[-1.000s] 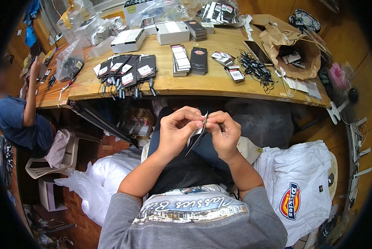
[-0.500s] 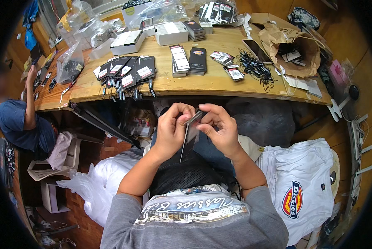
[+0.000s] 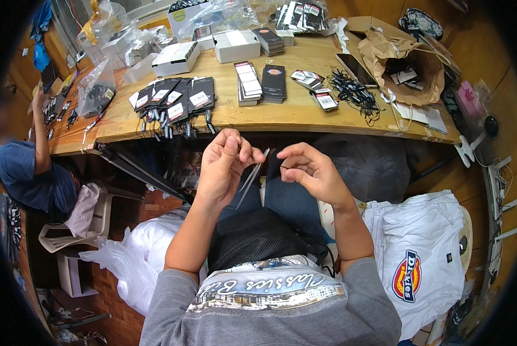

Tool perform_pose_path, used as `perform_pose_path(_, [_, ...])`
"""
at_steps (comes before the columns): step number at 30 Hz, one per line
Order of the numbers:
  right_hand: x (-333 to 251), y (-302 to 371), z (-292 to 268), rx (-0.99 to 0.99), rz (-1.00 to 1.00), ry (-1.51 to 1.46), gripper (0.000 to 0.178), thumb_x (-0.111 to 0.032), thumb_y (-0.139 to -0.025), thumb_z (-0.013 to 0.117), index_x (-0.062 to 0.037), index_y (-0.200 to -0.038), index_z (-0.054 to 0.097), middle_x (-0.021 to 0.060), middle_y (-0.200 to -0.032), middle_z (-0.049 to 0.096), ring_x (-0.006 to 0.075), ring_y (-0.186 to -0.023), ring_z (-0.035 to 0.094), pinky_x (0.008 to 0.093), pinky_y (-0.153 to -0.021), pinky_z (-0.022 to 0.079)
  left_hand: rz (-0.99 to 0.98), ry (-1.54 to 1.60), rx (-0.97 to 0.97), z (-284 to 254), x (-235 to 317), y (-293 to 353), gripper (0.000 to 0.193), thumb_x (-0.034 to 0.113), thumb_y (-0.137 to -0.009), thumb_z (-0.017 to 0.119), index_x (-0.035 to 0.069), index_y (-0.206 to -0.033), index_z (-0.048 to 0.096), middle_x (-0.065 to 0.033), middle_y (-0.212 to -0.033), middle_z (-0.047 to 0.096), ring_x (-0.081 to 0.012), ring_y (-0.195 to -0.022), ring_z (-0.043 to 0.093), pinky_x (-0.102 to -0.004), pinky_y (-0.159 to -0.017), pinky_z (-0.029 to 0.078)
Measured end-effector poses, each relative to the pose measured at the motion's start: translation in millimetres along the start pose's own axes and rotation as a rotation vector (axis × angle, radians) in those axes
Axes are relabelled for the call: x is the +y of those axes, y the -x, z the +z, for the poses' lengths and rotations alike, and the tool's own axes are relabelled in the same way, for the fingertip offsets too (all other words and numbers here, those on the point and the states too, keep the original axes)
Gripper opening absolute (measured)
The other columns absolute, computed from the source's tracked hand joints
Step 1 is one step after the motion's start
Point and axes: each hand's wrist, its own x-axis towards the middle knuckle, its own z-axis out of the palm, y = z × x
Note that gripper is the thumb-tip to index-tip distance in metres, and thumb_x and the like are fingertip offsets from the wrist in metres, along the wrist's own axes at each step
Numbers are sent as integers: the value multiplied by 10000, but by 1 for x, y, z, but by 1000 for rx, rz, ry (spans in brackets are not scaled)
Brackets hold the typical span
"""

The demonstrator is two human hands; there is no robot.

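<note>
My left hand (image 3: 224,167) pinches the thin, edge-on dark card tag (image 3: 250,180) above my lap, below the wooden table's (image 3: 281,112) near edge; its long axis slants up-right toward my right hand (image 3: 307,170), which pinches a thin black string (image 3: 284,168) just beside the tag's upper tip.

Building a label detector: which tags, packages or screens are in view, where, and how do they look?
Held tag: thin card seen edge-on, in left hand, right hand beside it.
Finished tags: black with white stickers, fanned on bench edge, left.
Tag stacks: two black and white piles, bench centre.
White boxes: rectangular, bench rear.
Paper bag: brown, open, bench right.
Phone: dark screen, beside bag.
</note>
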Motion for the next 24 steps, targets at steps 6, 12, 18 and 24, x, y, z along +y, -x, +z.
perform_pose_path(6, [10, 0, -12, -102, 87, 120, 169, 53, -721, 504, 29, -887, 520, 77, -797, 578, 135, -759, 576, 220, -683, 443, -13, -243, 187, 14, -2, 2, 109, 125, -810, 506, 54, -798, 423, 2, -521, 403, -72, -427, 346, -165, -404, 286])
perform_pose_path(12, [9, 3, -26, -74, 218, -65, 149, 27, -711, 552, 35, -858, 534, 99, -772, 583, 149, -684, 581, 217, -626, 453, -138, -355, 139, 2, 4, 0, 105, 64, -753, 564, -24, -801, 535, -84, -657, 558, -98, -522, 504, -162, -445, 381])
perform_pose_path(18, [12, 4, -23, -83, 70, -288, 176, 21, -702, 575, 57, -869, 533, 108, -749, 567, 162, -673, 582, 227, -609, 466, -140, -453, 4, 4, 7, 2, 180, 25, -752, 543, -61, -910, 533, -146, -741, 594, -179, -636, 595, -237, -544, 485])
perform_pose_path(24, [5, 9, -17, 96, 48, -142, 195, -7, -711, 588, 46, -891, 531, 83, -707, 559, 136, -606, 573, 207, -561, 465, -149, -483, -9, 17, 3, 6, 96, 5, -753, 534, -42, -835, 548, -133, -763, 597, -158, -646, 590, -225, -556, 477])
